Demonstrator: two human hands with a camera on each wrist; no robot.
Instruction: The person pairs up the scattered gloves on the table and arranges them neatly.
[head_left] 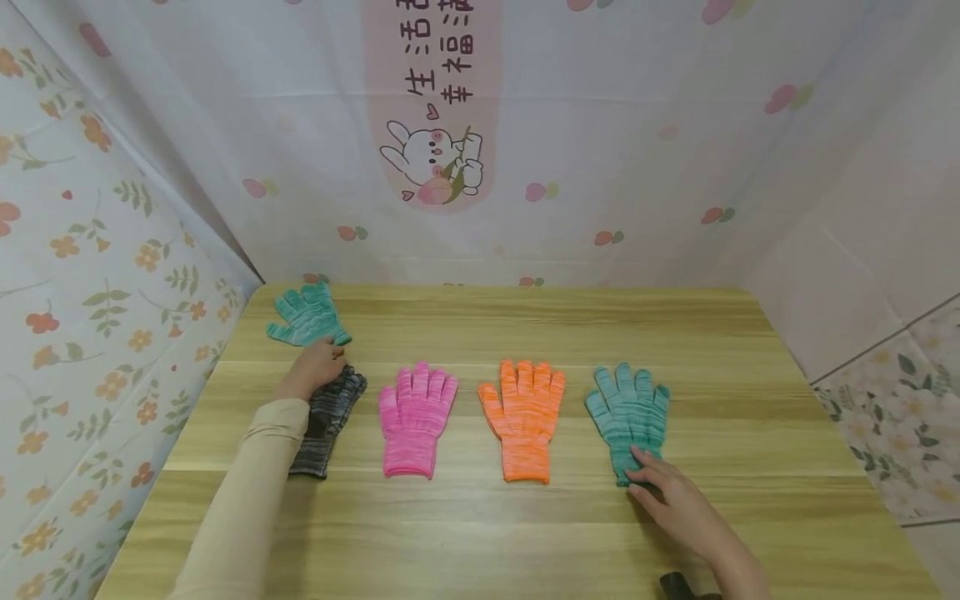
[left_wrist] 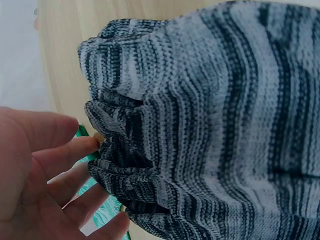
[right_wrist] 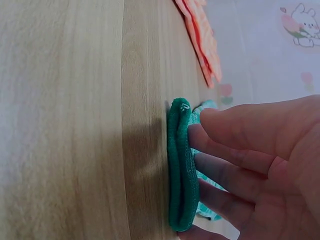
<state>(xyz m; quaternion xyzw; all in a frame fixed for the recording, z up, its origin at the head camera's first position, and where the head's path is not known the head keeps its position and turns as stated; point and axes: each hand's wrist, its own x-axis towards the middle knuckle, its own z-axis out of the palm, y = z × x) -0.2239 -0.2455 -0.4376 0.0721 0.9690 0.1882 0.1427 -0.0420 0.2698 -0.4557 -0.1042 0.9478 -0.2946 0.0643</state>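
Note:
My left hand (head_left: 313,369) lies over the finger end of a black-and-grey striped knit glove (head_left: 326,421), its fingertips right at the cuff of a teal glove (head_left: 306,315) at the far left. In the left wrist view the grey glove (left_wrist: 215,110) fills most of the picture beside the loosely extended fingers, and a bit of teal shows behind them. My right hand (head_left: 678,500) rests its fingertips on the cuff of another teal glove (head_left: 628,408). The right wrist view shows that dark green cuff (right_wrist: 182,170) edge-on, thumb and fingers apart.
Between the hands a pink glove (head_left: 417,421) and an orange glove (head_left: 525,421) lie flat, fingers pointing away. A black object (head_left: 678,587) shows at the bottom edge near the right forearm. Printed curtains (head_left: 615,150) hang behind and left of the wooden table (head_left: 480,533).

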